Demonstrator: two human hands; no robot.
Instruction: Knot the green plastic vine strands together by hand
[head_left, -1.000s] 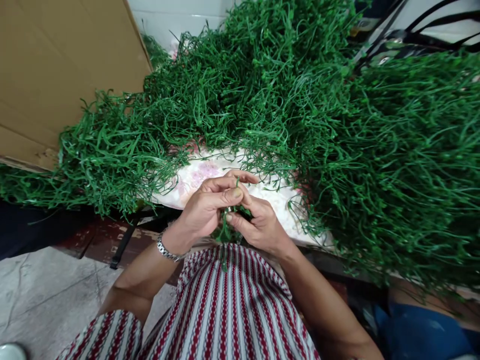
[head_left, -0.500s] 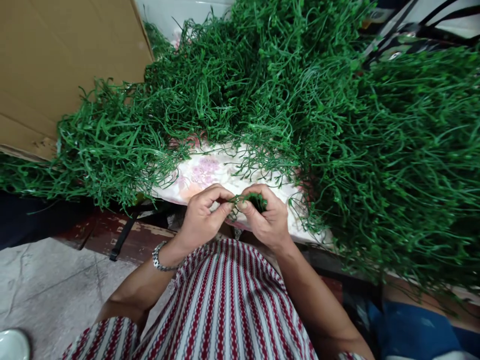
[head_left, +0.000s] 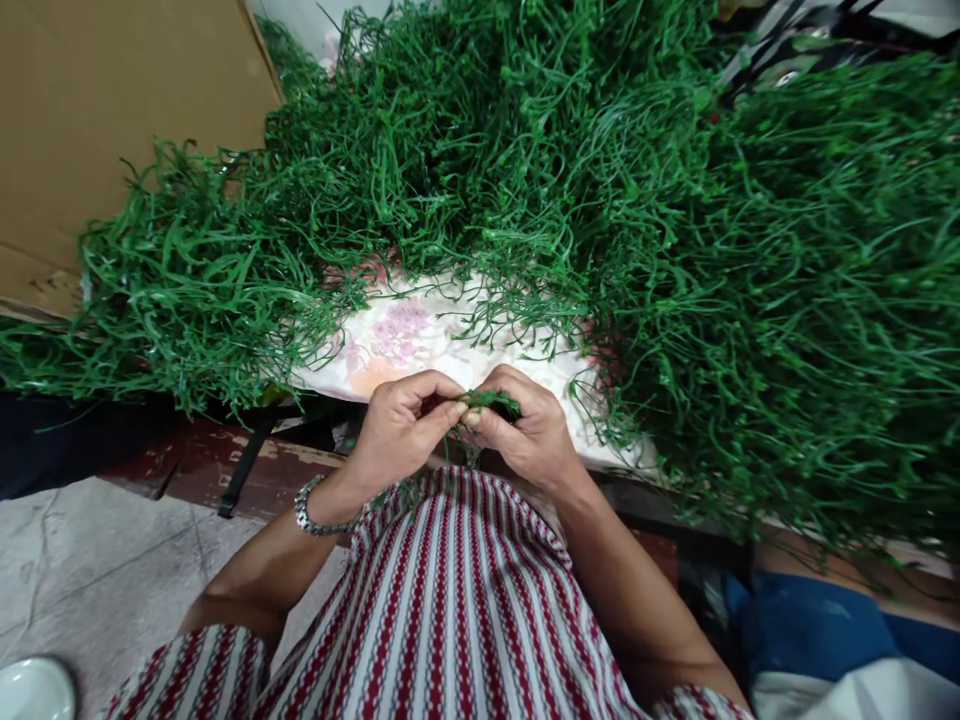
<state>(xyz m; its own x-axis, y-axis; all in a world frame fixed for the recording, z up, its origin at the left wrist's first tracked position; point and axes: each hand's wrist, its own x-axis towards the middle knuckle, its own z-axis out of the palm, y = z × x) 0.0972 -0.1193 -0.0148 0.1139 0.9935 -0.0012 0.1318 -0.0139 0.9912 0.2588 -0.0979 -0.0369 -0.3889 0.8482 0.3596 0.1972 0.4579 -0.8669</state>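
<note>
My left hand (head_left: 401, 430) and my right hand (head_left: 525, 425) meet at the table's front edge, thumbs and forefingers nearly touching. Between them they pinch a small green strand bundle (head_left: 493, 402), whose bulk lies in the curl of my right fingers. Some thin strands hang below my left fingertips. Just beyond the hands lies a white cloth with a floral print (head_left: 450, 340). A large tangled heap of green strands (head_left: 525, 150) covers the cloth behind and to both sides.
A cardboard box (head_left: 135, 90) stands at the back left. A dark strap (head_left: 244, 470) hangs over the reddish wooden edge. Blue fabric (head_left: 817, 625) is at the lower right, and a white dish (head_left: 36, 688) at the lower left.
The view has shifted slightly, moving the surroundings left and up. Both hands still pinch the green strands, and more strands now hang below my left hand.
</note>
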